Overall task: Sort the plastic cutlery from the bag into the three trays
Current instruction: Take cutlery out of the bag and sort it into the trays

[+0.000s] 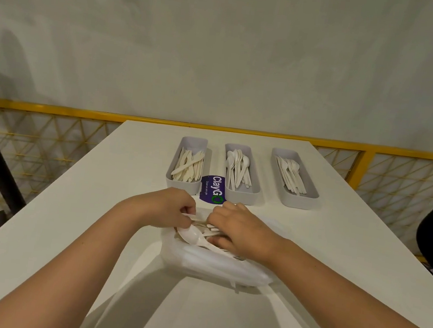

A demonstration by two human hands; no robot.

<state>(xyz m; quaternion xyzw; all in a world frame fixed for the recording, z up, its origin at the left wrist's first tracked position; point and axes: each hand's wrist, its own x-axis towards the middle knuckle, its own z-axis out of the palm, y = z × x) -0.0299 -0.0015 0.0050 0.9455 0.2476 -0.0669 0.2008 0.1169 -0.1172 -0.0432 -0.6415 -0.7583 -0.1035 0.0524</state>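
1. Your left hand [169, 207] pinches the flat end of a thin white plastic handle [194, 217] between thumb and fingertips, the grip closed on it just over the bag's mouth.
2. Your right hand [239, 232], knuckles up, curls fingers over and thumb under a loose bundle of white plastic cutlery [211, 228], the grip clamped there.
3. The crinkled clear plastic bag [213, 267] lies on the table with its mouth facing the trays. A glossy white plastic spoon [191, 234] pokes out bowl-up between your hands.
4. Both bare forearms angle inward, and your hands are almost touching.
5. Beyond stand three long grey plastic trays with rounded corners, set apart: the left tray [180, 184] holds knives, the middle tray [241, 195] spoons, the right tray [300, 201] forks. A purple sticker [212, 189] lies flat between the left and middle trays.
6. The smooth white table [96, 203] gives you open surface between bag and trays and on both sides. A yellow mesh railing [53, 109] runs behind the table's far and left edges.
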